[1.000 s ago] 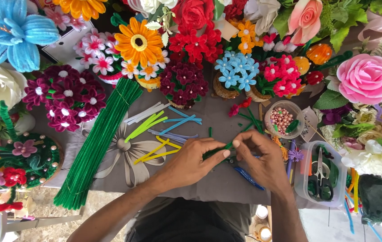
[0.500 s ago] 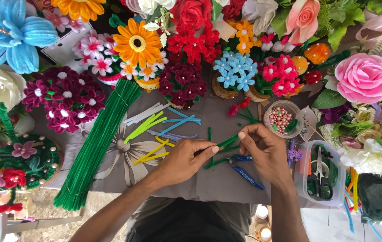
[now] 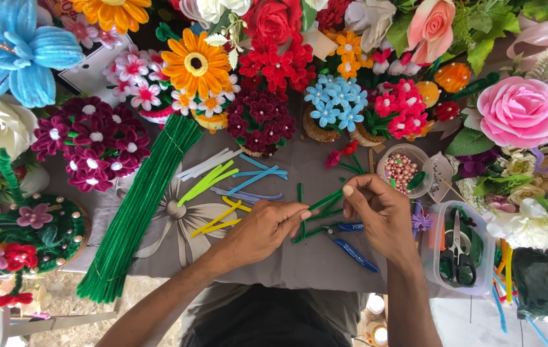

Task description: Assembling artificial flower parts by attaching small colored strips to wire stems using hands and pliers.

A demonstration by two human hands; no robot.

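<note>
Left hand [image 3: 262,232]: palm down on the grey flower-printed tablecloth [image 3: 300,260], fingers curled shut, thumb and forefinger pinching the lower end of the short green fuzzy pipe-cleaner stems [image 3: 318,209].
Right hand [image 3: 380,215]: just right of the stems, fingertips closed on their upper end; the other fingers are loosely bent.
Stems: a few crossed pieces, between the two hands, low over the cloth; whether they touch it, cannot tell.
Blue-handled pliers [image 3: 350,241]: flat on the cloth, just below the stems, partly under the right hand.
Loose cut pipe cleaners, yellow, lime, blue and white [image 3: 232,186]: left of the stems, scattered.
Long bundle of green pipe cleaners [image 3: 138,212]: well left of the stems, lying slantwise.
Clear round bowl of pink beads [image 3: 404,170]: up and right of the stems.
Clear plastic tub holding black-handled scissors [image 3: 457,247]: right of the stems, beyond the right hand.
Pipe-cleaner flowers in many colours [image 3: 267,96]: banked above the stems.
</note>
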